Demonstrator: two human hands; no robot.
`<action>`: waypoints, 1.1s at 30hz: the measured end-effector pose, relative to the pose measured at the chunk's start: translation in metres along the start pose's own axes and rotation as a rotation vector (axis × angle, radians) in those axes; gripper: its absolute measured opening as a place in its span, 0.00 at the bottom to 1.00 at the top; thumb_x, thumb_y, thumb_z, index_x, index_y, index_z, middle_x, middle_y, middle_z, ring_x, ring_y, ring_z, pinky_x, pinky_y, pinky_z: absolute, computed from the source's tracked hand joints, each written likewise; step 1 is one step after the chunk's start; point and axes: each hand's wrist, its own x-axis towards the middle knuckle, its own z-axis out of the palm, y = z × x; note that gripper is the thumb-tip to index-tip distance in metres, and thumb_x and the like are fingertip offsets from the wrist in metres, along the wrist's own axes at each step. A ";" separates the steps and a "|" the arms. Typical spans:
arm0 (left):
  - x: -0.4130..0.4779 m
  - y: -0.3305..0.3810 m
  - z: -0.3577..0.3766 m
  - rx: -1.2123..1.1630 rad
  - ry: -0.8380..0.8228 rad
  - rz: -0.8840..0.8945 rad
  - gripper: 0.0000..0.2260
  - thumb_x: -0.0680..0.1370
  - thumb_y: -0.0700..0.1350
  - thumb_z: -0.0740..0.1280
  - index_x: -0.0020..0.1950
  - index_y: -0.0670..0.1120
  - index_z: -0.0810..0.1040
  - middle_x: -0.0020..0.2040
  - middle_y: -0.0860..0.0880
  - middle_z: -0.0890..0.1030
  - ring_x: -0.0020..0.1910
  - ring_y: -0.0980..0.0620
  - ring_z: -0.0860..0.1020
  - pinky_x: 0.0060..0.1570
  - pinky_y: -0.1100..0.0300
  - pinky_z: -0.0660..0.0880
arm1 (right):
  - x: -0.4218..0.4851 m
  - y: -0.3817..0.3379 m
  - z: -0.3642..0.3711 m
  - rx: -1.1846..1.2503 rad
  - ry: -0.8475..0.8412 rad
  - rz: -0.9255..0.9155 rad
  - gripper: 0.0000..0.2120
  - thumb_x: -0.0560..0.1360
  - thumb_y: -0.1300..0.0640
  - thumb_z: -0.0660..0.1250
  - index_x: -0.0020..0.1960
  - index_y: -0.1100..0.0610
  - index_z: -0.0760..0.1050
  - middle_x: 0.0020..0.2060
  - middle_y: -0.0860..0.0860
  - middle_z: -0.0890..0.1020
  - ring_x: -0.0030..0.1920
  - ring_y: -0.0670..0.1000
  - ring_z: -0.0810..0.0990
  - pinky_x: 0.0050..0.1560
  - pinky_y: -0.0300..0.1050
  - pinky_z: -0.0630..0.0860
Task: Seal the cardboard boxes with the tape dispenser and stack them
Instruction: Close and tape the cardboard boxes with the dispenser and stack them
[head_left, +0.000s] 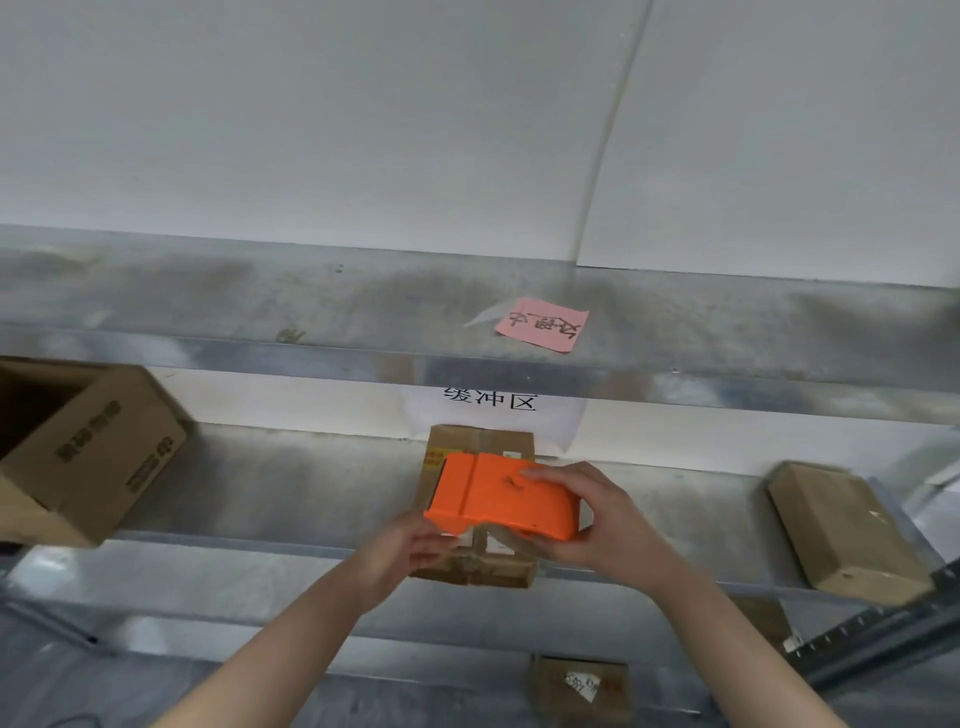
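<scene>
Left hand (410, 551) at the near left corner of the small cardboard box (483, 447), touching it; blurred, can't tell whether it grips. Right hand (592, 519) clasps the orange tape dispenser (498, 493), thumb on top, held over the box's middle. Box sits on the metal shelf (311, 483), long axis near to far. The dispenser lies crosswise, so it likely needs turning along the seam. Open carton (88, 452) far left.

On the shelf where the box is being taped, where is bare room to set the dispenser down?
Bare shelf lies between the open carton and the centre box, and another patch between that box and the right box. The centre is crowded: right hand, left hand and orange dispenser.
</scene>
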 end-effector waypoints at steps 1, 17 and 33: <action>-0.002 -0.002 -0.005 -0.024 -0.018 -0.029 0.22 0.69 0.53 0.68 0.60 0.44 0.78 0.55 0.45 0.83 0.55 0.46 0.81 0.56 0.53 0.75 | 0.001 -0.001 0.006 0.000 -0.005 0.005 0.32 0.65 0.47 0.81 0.65 0.38 0.72 0.60 0.46 0.74 0.60 0.45 0.74 0.55 0.37 0.76; -0.005 -0.015 -0.078 0.204 0.611 0.328 0.07 0.74 0.41 0.72 0.37 0.42 0.79 0.37 0.51 0.79 0.38 0.57 0.76 0.41 0.66 0.70 | -0.011 0.016 0.005 -0.110 -0.039 0.137 0.35 0.64 0.53 0.81 0.63 0.31 0.70 0.59 0.41 0.68 0.60 0.40 0.71 0.51 0.32 0.77; 0.039 -0.074 -0.075 0.396 0.500 0.158 0.12 0.76 0.45 0.70 0.36 0.41 0.75 0.35 0.45 0.77 0.35 0.53 0.71 0.37 0.62 0.66 | -0.045 0.084 -0.011 -0.253 -0.124 0.306 0.39 0.64 0.53 0.81 0.63 0.27 0.65 0.59 0.37 0.67 0.58 0.41 0.71 0.49 0.32 0.76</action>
